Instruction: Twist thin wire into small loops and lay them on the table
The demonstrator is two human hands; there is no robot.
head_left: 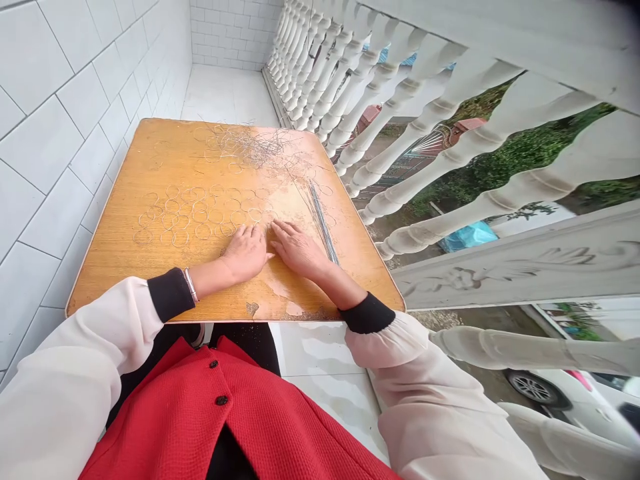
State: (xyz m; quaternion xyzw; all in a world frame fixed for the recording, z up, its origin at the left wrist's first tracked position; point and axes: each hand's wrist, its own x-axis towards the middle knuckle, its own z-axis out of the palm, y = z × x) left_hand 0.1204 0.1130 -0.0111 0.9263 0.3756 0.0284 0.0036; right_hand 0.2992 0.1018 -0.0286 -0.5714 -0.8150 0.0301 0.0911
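Note:
My left hand [248,253] lies on the wooden table [120,267], palm down, fingers stretched forward at the near edge of several thin wire rings [201,213]. Close beside it, my right hand [299,251] rests the same way, its fingers extended and angled toward the left. The two thumbs nearly meet. Whatever lies under the palms is hidden. The rings are spread in loose rows, some overlapping. Just right of my right hand is a bundle of straight grey wires [324,225]. A tangled heap of wire [257,145] sits at the far end of the table.
The tabletop's surface is worn and peeling [293,309] along the right and near edge. A white tiled wall [45,167] runs along the left. To the right stands a white balustrade [415,187], with a parked white car [575,400] beyond it.

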